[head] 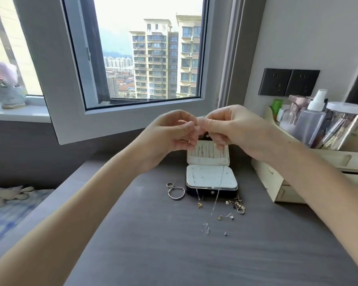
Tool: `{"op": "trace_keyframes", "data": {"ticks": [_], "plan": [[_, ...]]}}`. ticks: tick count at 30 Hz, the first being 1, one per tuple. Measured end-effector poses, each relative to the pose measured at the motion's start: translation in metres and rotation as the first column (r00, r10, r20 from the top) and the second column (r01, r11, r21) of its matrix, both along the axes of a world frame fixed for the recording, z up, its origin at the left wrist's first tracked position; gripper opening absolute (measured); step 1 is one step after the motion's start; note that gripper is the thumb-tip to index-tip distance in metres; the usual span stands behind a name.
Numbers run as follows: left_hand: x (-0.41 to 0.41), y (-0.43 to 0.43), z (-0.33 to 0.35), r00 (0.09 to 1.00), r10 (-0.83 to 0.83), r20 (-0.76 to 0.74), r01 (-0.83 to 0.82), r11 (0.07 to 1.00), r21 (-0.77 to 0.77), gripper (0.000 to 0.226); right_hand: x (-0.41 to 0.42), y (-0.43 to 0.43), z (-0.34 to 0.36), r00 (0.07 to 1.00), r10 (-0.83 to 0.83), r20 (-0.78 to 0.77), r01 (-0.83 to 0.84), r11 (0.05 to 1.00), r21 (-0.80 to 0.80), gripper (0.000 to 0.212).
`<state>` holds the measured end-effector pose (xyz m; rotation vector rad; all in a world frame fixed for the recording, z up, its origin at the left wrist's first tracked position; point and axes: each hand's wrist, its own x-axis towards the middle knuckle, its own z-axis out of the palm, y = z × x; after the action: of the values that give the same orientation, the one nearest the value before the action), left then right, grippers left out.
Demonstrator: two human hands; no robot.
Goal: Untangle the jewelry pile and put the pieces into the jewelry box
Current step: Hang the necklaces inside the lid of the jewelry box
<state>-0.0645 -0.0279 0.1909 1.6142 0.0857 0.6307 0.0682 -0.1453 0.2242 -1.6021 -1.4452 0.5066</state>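
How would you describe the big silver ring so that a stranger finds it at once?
Start at the open jewelry box on the grey table. Left of its front corner lie two silver rings. The big ring is the nearer one, a thin hoop far wider than the small ring.

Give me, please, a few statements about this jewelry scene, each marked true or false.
1. The jewelry box is open. True.
2. Both hands hang idle. False: the left hand and right hand are raised above the box, fingertips together, apparently pinching a thin chain.
3. Two rings lie on the table left of the box. True.
4. Every piece is in the box. False: earrings lie scattered in front of it.
5. A spray bottle stands on the windowsill. False: the spray bottle stands in the organizer at the right.
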Motion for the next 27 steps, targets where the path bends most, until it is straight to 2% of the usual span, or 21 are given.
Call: {"op": "trace_keyframes", "data": {"ticks": [2, 4, 7, 10, 14, 18, 24, 26, 27], "plan": [[0.015, 0.005, 0.004, 1.0, -0.013, 0.02, 0.013, 1.0, -0.012, 0.009, 0.011, 0.004, 0.014, 0.994, -0.08, 0.069, 0.076, 0.995, 0.061, 0.027], [0.031, 0.011, 0.002, 0.999, 0.054, -0.002, -0.054, 0.997, 0.05, 0.008, 0.023, 0.011, 0.023, 0.987, -0.144, 0.07, 0.133, 0.98, 0.146, 0.026], [0.06, 0.025, -0.013, 0.975, 0.211, -0.063, -0.196, 0.962, 0.189, 0.01, 0.045, 0.026, 0.032, 0.987, -0.16, -0.017, 0.159, 0.957, 0.243, 0.026], [0.093, 0.046, -0.038, 0.938, 0.329, -0.108, -0.284, 0.91, 0.303, 0.02, 0.066, 0.042, 0.036, 0.983, -0.151, -0.108, 0.175, 0.95, 0.26, 0.025], [0.141, 0.071, -0.077, 0.848, 0.5, -0.177, -0.332, 0.76, 0.56, 0.034, 0.094, 0.069, 0.032, 0.966, -0.219, -0.137, 0.251, 0.924, 0.288, 0.025], [0.181, 0.082, -0.114, 0.801, 0.555, -0.225, -0.254, 0.655, 0.712, 0.047, 0.129, 0.096, 0.024, 0.948, -0.296, -0.12, 0.319, 0.895, 0.312, 0.025], [0.219, 0.087, -0.154, 0.721, 0.678, -0.143, -0.153, 0.357, 0.921, 0.047, 0.169, 0.12, 0.007, 0.941, -0.31, -0.137, 0.337, 0.898, 0.283, 0.025], [0.222, 0.087, -0.163, 0.718, 0.687, -0.111, -0.135, 0.295, 0.946, 0.043, 0.18, 0.126, 0.004, 0.936, -0.319, -0.146, 0.348, 0.895, 0.28, 0.026], [0.225, 0.088, -0.167, 0.721, 0.686, -0.095, -0.155, 0.293, 0.943, 0.044, 0.185, 0.129, 0.002, 0.934, -0.322, -0.153, 0.354, 0.893, 0.278, 0.026]]}}
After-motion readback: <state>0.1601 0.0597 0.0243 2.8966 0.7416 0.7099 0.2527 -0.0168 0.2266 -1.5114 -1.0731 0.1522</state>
